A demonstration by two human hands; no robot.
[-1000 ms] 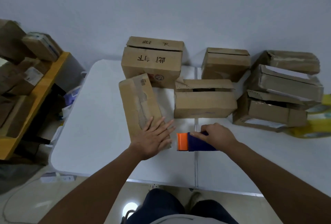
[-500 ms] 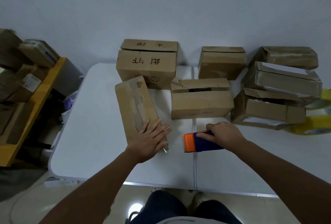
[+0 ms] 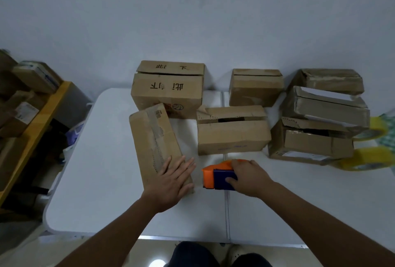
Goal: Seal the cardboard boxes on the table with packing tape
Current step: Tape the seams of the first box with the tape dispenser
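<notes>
While the left hand lies flat on the long box, the right hand grips the tape dispenser just beside it.

Long box: left of centre on the surface, long axis running from near edge toward the far edge, leaning a little left at the far end; old torn tape strip down its top. Left hand: fingers straight, spread, pressing the near end. Dispenser: orange and blue, right of the box's near right corner, orange end facing the box; right hand's fingers curled over it. Judgement: right hand nearer the seam's near end, so the tape run likely starts there and travels away along the axis. Further right: open-flapped box at centre, unsealed stack by right edge, yellow tape rolls.
</notes>
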